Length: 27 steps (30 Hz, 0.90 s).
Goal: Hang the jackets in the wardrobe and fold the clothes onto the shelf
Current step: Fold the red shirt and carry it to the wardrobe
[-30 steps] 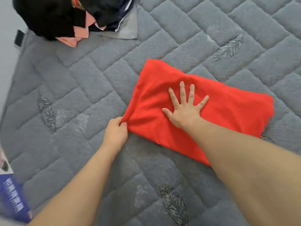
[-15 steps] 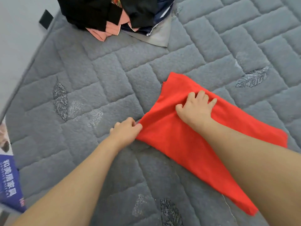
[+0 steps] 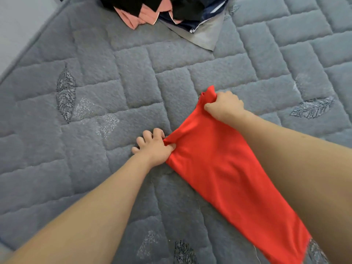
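A red garment point(image 3: 226, 180) lies folded into a long strip on the grey quilted bed cover, running from the centre toward the lower right. My left hand point(image 3: 153, 146) pinches its near left corner between thumb and fingers. My right hand point(image 3: 223, 107) is closed on the far corner, which bunches up above its knuckles. My right forearm hides part of the garment's right edge.
A pile of black, pink, navy and grey clothes point(image 3: 171, 12) sits at the top edge. The grey quilted bed cover point(image 3: 95, 111) with leaf patterns fills the view. Its left edge point(image 3: 32, 40) borders a pale floor.
My right hand went from lying flat on the red garment to closing on its far corner. The garment has narrowed into a strip. The view shifted left and down.
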Motion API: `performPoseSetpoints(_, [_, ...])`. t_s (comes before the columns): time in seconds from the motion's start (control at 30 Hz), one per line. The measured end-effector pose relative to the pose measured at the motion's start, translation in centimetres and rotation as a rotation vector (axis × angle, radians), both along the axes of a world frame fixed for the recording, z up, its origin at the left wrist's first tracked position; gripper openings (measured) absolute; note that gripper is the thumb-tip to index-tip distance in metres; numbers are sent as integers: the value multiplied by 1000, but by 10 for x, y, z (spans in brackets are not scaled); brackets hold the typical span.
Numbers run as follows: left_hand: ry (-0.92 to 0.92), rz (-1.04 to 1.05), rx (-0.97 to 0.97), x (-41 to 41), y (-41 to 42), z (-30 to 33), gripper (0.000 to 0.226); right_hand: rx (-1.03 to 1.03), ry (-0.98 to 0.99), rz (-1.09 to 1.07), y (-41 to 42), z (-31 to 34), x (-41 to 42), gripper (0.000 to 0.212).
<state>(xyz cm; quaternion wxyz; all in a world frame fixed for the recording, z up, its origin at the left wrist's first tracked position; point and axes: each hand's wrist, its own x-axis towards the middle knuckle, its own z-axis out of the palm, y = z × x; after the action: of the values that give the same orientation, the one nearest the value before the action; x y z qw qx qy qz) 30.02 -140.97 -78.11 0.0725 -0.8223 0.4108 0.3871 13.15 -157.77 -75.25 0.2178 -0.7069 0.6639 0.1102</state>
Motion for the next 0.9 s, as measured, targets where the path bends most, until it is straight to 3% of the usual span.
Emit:
performPoseSetpoints(0.1, [-72, 99, -134, -23, 10, 9, 38, 45, -181, -59, 7, 11, -1, 25])
performPoseSetpoints(0.2, [-38, 123, -187, -37, 26, 19, 43, 65, -299, -113, 16, 25, 5, 25])
performPoseSetpoints(0.37, [428, 347, -216, -13, 32, 55, 20, 76, -412, -153, 36, 67, 38, 20])
performPoseSetpoints(0.53, [337, 530, -410, 95, 28, 152, 12, 105, -769, -298, 39, 157, 113, 15])
performPoseSetpoints(0.73, [188, 374, -728, 207, 56, 340, 9, 64, -1186, -216, 50, 316, 212, 28])
performPoseSetpoints(0.9, [170, 198, -683, 217, 104, 425, 11, 56, -1276, -206, 82, 376, 232, 28])
